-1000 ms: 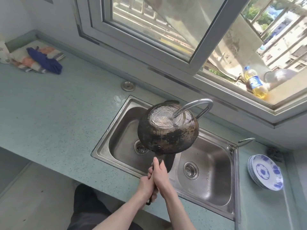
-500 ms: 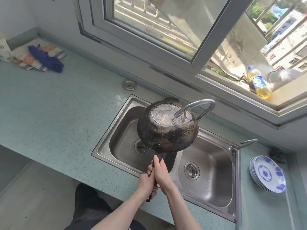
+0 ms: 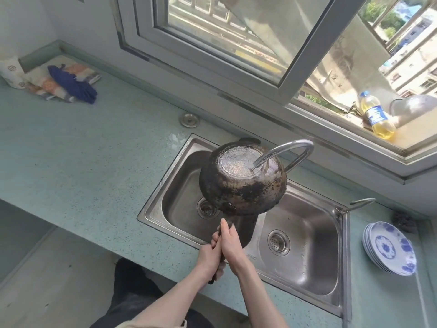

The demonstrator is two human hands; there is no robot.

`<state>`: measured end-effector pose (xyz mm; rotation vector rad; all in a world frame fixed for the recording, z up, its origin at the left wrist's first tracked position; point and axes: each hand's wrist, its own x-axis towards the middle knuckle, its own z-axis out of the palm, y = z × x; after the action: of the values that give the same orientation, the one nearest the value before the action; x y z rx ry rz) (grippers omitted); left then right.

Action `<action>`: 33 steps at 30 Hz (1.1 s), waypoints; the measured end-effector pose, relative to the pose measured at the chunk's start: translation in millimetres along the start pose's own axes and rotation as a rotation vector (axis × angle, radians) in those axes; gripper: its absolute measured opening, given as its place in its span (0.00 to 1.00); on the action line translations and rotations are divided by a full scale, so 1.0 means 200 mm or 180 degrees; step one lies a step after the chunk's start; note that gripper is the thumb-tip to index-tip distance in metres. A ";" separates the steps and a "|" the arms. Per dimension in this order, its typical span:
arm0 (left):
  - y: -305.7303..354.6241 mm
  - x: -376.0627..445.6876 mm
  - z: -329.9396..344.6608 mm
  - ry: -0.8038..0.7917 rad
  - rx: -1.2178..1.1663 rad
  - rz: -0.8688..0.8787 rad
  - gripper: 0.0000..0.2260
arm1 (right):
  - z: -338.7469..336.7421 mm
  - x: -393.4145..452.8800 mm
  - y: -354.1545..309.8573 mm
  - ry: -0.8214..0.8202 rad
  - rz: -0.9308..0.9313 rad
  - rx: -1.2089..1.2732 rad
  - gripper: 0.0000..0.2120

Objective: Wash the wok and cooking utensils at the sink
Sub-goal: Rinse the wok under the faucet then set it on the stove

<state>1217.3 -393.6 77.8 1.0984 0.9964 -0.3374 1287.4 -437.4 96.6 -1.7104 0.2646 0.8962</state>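
A blackened wok (image 3: 241,185) is held upside down over the double steel sink (image 3: 340,256), its scorched underside facing me. Water from the curved faucet (image 3: 290,150) runs onto its shiny flat base. Both hands clasp the dark handle below the wok: my right hand (image 3: 230,242) grips it higher up with the thumb along the handle, my left hand (image 3: 209,256) grips it lower. The handle's end pokes out under my left hand. The wok's inside is hidden.
A stack of blue-and-white plates (image 3: 390,248) sits on the counter right of the sink, a dark scrubber (image 3: 404,221) behind it. Folded cloths (image 3: 66,84) lie at the far left. An oil bottle (image 3: 376,117) stands on the window sill. A sink plug (image 3: 189,120) lies behind the left basin.
The wok stays under the running water with both hands on the handle. It has barely moved.
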 end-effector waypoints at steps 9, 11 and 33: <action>0.04 -0.01 -0.13 0.0047 0.0268 0.0124 0.28 | 0.11 0.05 0.04 0.0037 -0.0020 0.0221 0.14; 0.05 -0.01 -0.17 0.0141 0.0495 0.0198 0.31 | 0.15 0.06 0.04 -0.0024 -0.0038 0.0308 0.13; 0.04 -0.11 0.20 -0.0067 -0.0002 0.0013 0.30 | -0.19 0.04 0.02 -0.0109 -0.0041 -0.0140 0.14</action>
<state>1230.6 -429.5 103.5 1.0940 0.9756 -0.3447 1307.7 -470.2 91.5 -1.7339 0.2122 0.9272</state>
